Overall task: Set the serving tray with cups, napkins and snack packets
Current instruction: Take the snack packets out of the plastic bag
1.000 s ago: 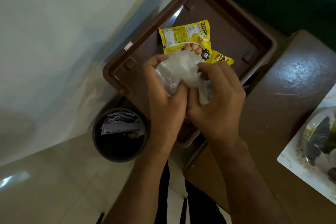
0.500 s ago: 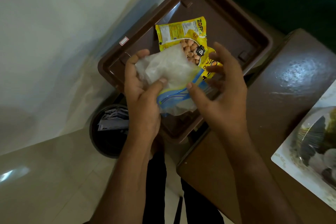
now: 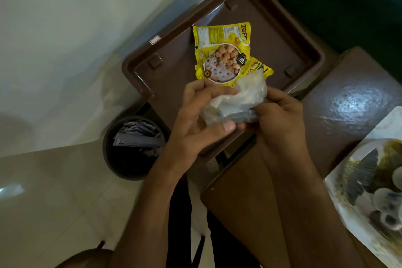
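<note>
A brown plastic serving tray (image 3: 300,35) lies ahead of me, seen at an angle. Inside it rest yellow snack packets (image 3: 221,50), one printed with a picture of round snacks. Over the tray's near edge both hands hold one clear plastic packet (image 3: 239,98) with a blue strip along its lower side. My left hand (image 3: 195,119) grips its left end, thumb under it. My right hand (image 3: 280,115) pinches its right end. What the clear packet contains is too blurred to tell.
A dark round bin (image 3: 134,148) with paper scraps stands on the pale floor to the left, below the tray. A brown table top (image 3: 352,98) lies to the right, with a white-rimmed printed mat or plate (image 3: 374,180) at its right edge.
My right hand, open beside the packet half a second ago, has closed on its right end. The packet has shifted right and is now stretched flatter between both hands.
</note>
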Motion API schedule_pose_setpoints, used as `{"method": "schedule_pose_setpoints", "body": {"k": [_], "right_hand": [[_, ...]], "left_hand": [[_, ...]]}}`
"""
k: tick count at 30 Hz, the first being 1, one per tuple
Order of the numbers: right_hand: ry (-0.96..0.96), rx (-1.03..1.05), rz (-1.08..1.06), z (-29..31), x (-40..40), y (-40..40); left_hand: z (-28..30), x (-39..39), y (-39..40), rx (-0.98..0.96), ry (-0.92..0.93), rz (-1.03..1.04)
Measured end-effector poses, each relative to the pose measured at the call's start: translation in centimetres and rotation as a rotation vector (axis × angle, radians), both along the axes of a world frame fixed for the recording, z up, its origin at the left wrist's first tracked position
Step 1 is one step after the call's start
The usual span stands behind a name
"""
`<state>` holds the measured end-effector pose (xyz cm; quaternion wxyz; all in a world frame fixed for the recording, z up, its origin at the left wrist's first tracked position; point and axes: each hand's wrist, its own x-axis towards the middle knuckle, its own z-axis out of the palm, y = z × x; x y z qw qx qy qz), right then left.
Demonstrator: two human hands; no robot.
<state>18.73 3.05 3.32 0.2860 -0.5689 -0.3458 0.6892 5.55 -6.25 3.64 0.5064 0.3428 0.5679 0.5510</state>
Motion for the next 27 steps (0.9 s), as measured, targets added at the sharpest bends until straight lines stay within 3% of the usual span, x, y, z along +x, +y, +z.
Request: {"method": "schedule_pose_setpoints", "body": {"k": [5,11,15,17,20,23,27], "right_hand": [[-0.007,-0.054,-0.043,0.1,0.2,-1.0],[0.167,0.02,0.4,1.0,0.3,-1.8],[-0.193,0.54,0.874,1.1,-0.8,-2.4],[-0.36,0.64,0.974,0.5,-2.1,-2.9],[-0.343,0.682,0.893,-0.3,-4.0,-3.8],[-0.364,0.722,0.657,-1.5,-5.6,-4.6],[-0.404,0.797,0.436,-2.5,-9.0,-6.1]], "left_hand": [[-1.3,1.2,-0.4,-0.09,0.296,0.137],[-2.7,-1.2,-0.9,-0.127,0.323,0.448],[-3.2,-3.1,-1.3,-0.128,0.428,0.49],[-3.5,-4.2,-2.0,-0.128,0.479,0.466],[-3.7,-5.6,-2.9,-0.121,0.54,0.432],[-3.7,-6.4,-3.8,-0.1,0.57,0.427],[-3.6,-7.6,-6.0,-0.101,0.361,0.483]]}}
